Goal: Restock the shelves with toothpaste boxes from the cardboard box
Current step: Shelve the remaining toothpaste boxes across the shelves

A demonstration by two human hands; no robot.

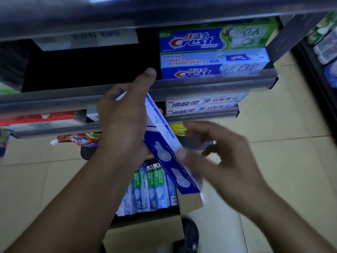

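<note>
My left hand (125, 114) grips blue and white toothpaste boxes (167, 154), held tilted in front of the shelf edge (209, 86). My right hand (218, 154) is blurred, its fingers spread, with the fingertips touching the lower end of those boxes. Below, on the floor, an open cardboard box (145, 232) holds several upright toothpaste boxes (155, 187) with green and blue fronts. On the shelf at the upper right, Crest toothpaste boxes (213, 55) lie stacked. The shelf space to their left is dark and empty.
A lower shelf carries white toothpaste boxes (204, 105) on the right and red boxes (38, 117) on the left. A red refill pouch (78, 139) lies lower still. Another rack (326, 50) stands at the far right. My shoe (189, 234) is beside the cardboard box.
</note>
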